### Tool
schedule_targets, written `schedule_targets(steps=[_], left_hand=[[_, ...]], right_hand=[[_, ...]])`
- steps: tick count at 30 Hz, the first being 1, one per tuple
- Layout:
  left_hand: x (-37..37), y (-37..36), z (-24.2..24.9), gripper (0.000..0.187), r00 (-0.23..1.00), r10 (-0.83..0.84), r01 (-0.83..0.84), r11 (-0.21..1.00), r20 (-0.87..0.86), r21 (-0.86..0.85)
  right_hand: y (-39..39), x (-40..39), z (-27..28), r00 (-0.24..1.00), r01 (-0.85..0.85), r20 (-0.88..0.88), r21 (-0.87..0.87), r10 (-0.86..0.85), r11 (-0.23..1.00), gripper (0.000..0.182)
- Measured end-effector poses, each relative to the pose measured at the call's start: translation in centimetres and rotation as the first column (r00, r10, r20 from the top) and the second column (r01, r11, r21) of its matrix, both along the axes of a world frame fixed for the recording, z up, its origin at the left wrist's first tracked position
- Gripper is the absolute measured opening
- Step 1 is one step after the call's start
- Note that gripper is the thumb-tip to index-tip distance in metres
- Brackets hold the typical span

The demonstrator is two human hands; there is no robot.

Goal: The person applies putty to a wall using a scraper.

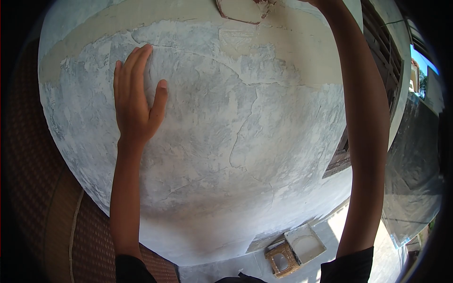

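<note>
My left hand lies against the wall, fingers stretched upward and thumb apart, holding nothing. The wall around it is patchy grey and white, with thin cracks and ridges. Above, a smooth beige coat of plaster covers the upper part. A flat plaster-smeared plate with a reddish-brown edge, like a trowel blade, is at the top of the view. My right arm reaches up beside it, and the frame's edge cuts off most of my right hand; its fingers are hidden.
Down on the floor, a square tray with pale material in it sits beside a brown woven stool. At right is a dark wooden window frame, with dark plastic sheeting beyond. Brown patterned woven panels line the left.
</note>
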State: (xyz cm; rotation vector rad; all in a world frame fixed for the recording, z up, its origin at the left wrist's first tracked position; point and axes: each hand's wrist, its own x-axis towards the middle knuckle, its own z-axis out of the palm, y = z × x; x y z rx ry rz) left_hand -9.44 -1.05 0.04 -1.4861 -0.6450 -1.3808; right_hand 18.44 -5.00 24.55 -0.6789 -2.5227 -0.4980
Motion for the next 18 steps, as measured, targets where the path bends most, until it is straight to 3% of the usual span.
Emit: schedule_targets(steps=[2, 4, 6, 7, 8, 10, 14, 16, 18], left_hand=[[-0.1, 0.0, 0.0, 0.052, 1.0, 0.015, -0.015, 1.0, 0.0, 0.001], [-0.2, 0.1, 0.0, 0.052, 1.0, 0.016, -0.016, 1.0, -0.001, 0.004], [-0.1, 0.1, 0.0, 0.052, 1.0, 0.014, -0.014, 1.0, -0.008, 0.007], [0.0, 0.0, 0.0, 0.052, 1.0, 0.013, -0.013, 1.0, -0.002, 0.0], [0.0, 0.0, 0.1, 0.052, 1.0, 0.012, -0.012, 1.0, 0.005, -0.005], [0.0, 0.0, 0.1, 0.052, 1.0, 0.013, -0.013, 1.0, 0.0, -0.007], [0.0, -0.1, 0.1, 0.054, 1.0, 0.026, -0.026, 1.0, 0.001, 0.017], [0.1, -0.1, 0.1, 0.054, 1.0, 0.021, -0.021, 1.0, 0.003, 0.017], [0.1, -0.1, 0.2, 0.054, 1.0, 0.016, -0.016, 1.0, 0.002, 0.022]], right_hand=[[0.4, 0.6, 0.2, 0.985, -0.066, -0.158, 0.018, 0.068, 0.998, 0.03], [0.3, 0.4, -0.3, 0.983, -0.056, -0.172, 0.029, 0.06, 0.998, 0.03], [0.4, -0.1, -1.0, 0.998, -0.061, 0.014, 0.008, 0.06, 0.998, 0.031], [0.5, 0.0, -1.9, 0.998, -0.056, 0.009, 0.169, 0.055, 0.984, 0.031], [0.6, 0.2, -1.5, 0.999, -0.053, 0.006, 0.17, 0.053, 0.984, 0.031], [0.8, 0.9, -0.3, 0.997, -0.009, -0.07, 0.008, 0.009, 1.0, 0.031], [0.1, 1.5, -0.2, 0.981, -0.036, -0.191, 0.032, 0.041, 0.999, 0.031], [0.8, 1.1, -0.5, 0.988, -0.072, -0.142, -0.027, 0.067, 0.997, 0.029], [1.3, 0.6, -0.9, 1.0, -0.021, -0.009, 0.041, 0.022, 0.999, 0.03]])
